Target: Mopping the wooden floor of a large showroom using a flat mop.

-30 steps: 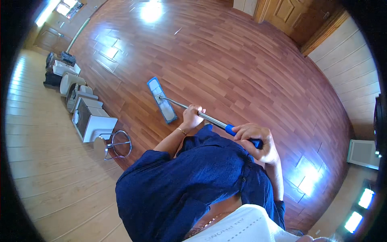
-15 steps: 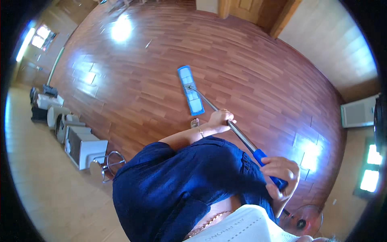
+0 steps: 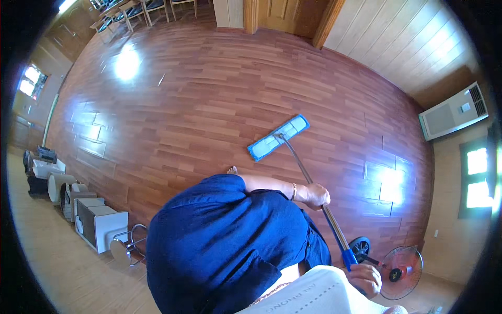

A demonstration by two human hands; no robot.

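Observation:
A flat mop with a blue-edged, light-blue rectangular pad lies on the wood-plank floor ahead of me, its pad slanting up to the right. From the pad a metal pole runs back toward my right side and ends in a blue grip. My left hand, a bracelet at its wrist, is closed around the middle of the pole. My right hand wraps the blue grip at the pole's upper end, close to my body. A bare foot shows left of the pad.
A standing fan with a round black base is just right of my right hand. White box-like items and a round stool line the left wall. Chairs stand far left; a white appliance sits against the right wall.
The mop pad has swung right and turned from nearly upright to slanted. Both hands, still on the pole, have moved lower in view, my left one also rightward. The view has shifted too.

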